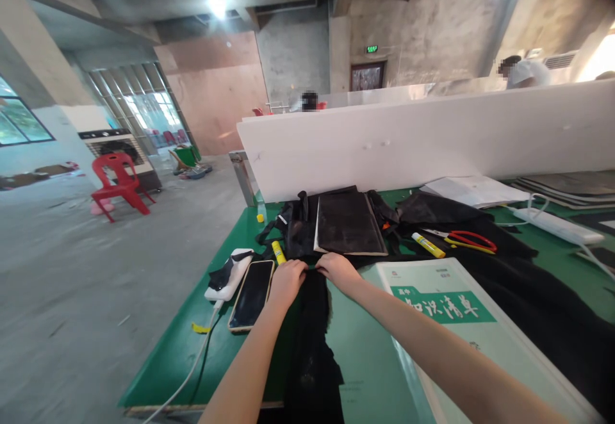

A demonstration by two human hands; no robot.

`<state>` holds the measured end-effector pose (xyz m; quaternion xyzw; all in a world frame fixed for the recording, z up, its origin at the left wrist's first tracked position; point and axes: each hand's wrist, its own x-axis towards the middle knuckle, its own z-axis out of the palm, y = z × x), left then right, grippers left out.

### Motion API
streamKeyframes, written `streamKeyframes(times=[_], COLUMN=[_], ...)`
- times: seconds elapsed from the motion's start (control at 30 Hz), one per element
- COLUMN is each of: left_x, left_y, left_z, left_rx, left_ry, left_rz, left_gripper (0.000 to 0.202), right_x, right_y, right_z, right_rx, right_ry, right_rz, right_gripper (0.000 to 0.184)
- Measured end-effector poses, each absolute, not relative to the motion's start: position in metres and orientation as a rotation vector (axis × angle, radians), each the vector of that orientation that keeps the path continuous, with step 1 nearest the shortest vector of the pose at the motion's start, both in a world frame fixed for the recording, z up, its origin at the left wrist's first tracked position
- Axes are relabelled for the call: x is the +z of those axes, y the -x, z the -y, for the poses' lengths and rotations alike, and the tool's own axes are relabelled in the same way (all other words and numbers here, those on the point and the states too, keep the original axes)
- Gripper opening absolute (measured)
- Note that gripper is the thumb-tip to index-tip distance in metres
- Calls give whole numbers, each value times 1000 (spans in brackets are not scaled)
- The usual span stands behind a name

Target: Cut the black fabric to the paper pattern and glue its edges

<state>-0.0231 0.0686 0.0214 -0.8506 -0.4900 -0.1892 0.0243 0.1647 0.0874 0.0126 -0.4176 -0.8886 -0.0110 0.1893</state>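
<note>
A long strip of black cloth (311, 341) runs toward me along the torn left edge of a green-covered book (442, 305). My left hand (288, 281) pinches the strip's far end with curled fingers. Just across from it, my right hand (337, 271) grips the same end, its forearm passing over the book. Beyond my fingertips lies a black-covered book (350, 224) on bunched black cloth. A yellow glue stick (278, 252) lies by my left hand, and a phone (252, 296) is left of that wrist.
A white power strip (231, 275) with a cable sits at the green table's (168, 363) left side. Right of centre lie another glue stick (428, 245) and red-handled scissors (468, 241). A white panel (408, 139) stands along the back; two people are beyond it.
</note>
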Motion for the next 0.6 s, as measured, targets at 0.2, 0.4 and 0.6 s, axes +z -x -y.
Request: streamKeyframes(times=[0.2, 0.4, 0.6], left_x=[28, 30, 34], left_y=[20, 20, 23], left_z=[-71, -70, -65], left_rx=[-350, -199, -136], left_ry=[2627, 2618, 2631], left_rz=[1300, 1168, 1149], left_gripper=[12, 20, 24], right_x=[11, 15, 18], right_y=[-170, -170, -171], right_z=[-85, -84, -84], right_rx=[-302, -472, -537], right_ry=[906, 708, 605], right_rz=[2722, 2857, 2906], right_gripper=[16, 16, 19])
